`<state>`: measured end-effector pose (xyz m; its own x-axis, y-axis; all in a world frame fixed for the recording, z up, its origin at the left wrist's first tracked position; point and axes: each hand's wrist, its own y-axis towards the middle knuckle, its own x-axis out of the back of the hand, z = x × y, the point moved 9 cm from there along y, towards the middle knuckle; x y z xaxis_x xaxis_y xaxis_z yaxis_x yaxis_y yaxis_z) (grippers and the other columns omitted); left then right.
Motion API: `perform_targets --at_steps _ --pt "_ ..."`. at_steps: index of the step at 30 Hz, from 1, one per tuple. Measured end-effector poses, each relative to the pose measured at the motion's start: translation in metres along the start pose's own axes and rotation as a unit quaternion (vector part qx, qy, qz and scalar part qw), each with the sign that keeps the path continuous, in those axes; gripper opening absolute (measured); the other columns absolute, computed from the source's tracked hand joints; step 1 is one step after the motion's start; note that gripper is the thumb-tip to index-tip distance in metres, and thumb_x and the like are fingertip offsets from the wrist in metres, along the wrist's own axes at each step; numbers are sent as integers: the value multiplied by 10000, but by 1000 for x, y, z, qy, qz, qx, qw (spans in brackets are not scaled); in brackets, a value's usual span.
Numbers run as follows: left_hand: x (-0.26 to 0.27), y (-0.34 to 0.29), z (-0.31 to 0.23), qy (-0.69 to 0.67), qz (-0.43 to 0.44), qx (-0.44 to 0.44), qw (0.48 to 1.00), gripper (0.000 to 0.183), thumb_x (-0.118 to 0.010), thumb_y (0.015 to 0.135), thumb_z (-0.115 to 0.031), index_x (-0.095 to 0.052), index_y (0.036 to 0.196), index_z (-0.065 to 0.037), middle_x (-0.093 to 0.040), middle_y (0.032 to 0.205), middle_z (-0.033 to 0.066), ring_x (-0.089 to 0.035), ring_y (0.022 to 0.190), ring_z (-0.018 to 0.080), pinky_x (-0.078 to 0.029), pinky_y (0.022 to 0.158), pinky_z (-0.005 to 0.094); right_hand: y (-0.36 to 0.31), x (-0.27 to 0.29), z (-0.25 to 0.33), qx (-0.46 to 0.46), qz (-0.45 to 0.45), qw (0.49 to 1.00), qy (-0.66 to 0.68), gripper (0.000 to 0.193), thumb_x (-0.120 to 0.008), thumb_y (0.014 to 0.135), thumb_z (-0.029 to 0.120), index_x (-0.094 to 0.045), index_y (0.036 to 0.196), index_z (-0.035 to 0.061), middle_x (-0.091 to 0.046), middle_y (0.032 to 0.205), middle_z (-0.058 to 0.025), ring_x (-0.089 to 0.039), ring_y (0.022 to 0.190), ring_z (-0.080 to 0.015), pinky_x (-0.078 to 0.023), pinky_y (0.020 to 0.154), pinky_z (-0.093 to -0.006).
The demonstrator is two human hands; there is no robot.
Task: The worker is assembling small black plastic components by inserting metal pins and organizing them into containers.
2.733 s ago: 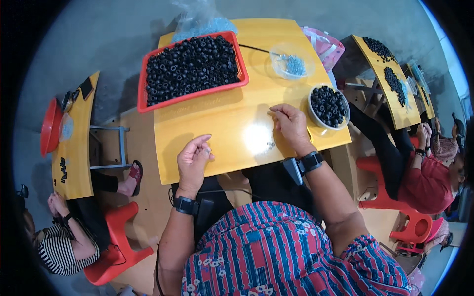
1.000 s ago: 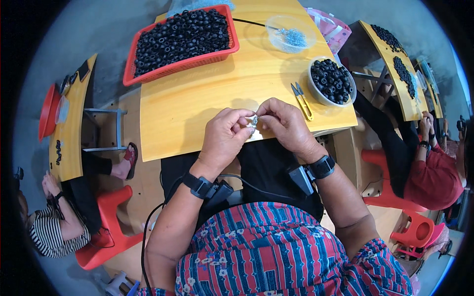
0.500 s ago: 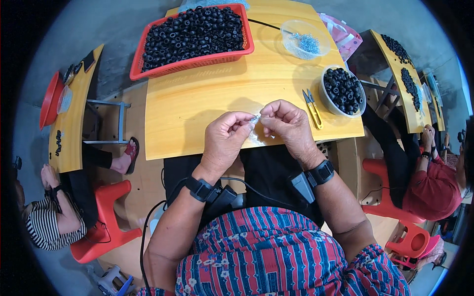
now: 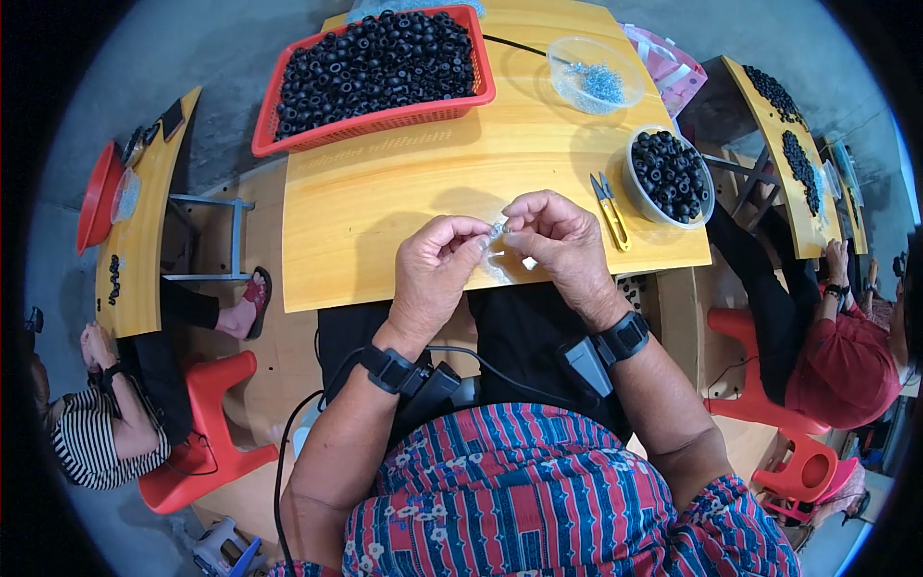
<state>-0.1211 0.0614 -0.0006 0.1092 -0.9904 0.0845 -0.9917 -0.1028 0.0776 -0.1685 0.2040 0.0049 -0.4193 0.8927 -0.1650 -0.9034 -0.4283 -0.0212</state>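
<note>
Just above the near part of the table, my left hand [image 4: 433, 274] pinches a small clear, silvery piece [image 4: 496, 231] between thumb and forefinger. My right hand [image 4: 565, 248] is closed in a pinch close beside it. Its fingertips hide whatever they hold. Beneath the hands are a few whitish scraps [image 4: 530, 263] on the table. To the right of my right hand lie yellow-handled thread snips [image 4: 611, 216], blades pointing away. A clear tub [image 4: 632, 181] of black ring-shaped parts [image 4: 666, 175] stands beyond them.
A red basket [image 4: 380, 122] heaped with black rings stands at the far left of the table [image 4: 361, 221]. Far right, a clear bowl [image 4: 636, 94] holds bluish clear bits [image 4: 601, 83]. People sit at side tables on red stools [image 4: 212, 423] to the left and right.
My fingertips have shifted slightly and the right fingers have lifted and parted a little from the left ones. More of the clear piece shows between them.
</note>
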Motion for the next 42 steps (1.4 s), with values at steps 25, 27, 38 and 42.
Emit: perform_targets --at_steps 25,27,38,42 --pt "0 -2 -1 -64 2 11 998 170 -640 877 -13 -662 1045 -1 -631 914 38 -567 804 76 -486 739 214 2 -6 3 -16 20 999 31 274 -660 830 -33 -631 1097 22 -639 848 6 -570 722 -44 -479 668 -187" --pt "0 -1 -2 -53 -4 -8 999 152 -645 884 -30 -652 1035 -6 -625 880 17 -540 746 59 -476 684 201 2 -7 4 -21 18 999 24 275 -661 830 -38 -630 1097 22 -643 848 5 -570 725 -43 -477 671 -185" --pt "3 -1 3 -34 -12 16 999 112 -675 849 -3 -654 958 0 -640 882 35 -575 784 78 -494 727 219 -2 -7 3 -27 3 1000 12 278 -663 827 -51 -628 1094 17 -649 855 -9 -590 774 -50 -492 710 -193" --pt "2 -1 3 -49 -5 22 999 113 -666 853 1 -655 965 3 -647 890 39 -580 795 77 -495 734 218 -2 -7 2 -30 -2 1000 7 273 -658 829 -46 -629 1092 17 -648 851 -8 -585 759 -47 -487 700 -190"
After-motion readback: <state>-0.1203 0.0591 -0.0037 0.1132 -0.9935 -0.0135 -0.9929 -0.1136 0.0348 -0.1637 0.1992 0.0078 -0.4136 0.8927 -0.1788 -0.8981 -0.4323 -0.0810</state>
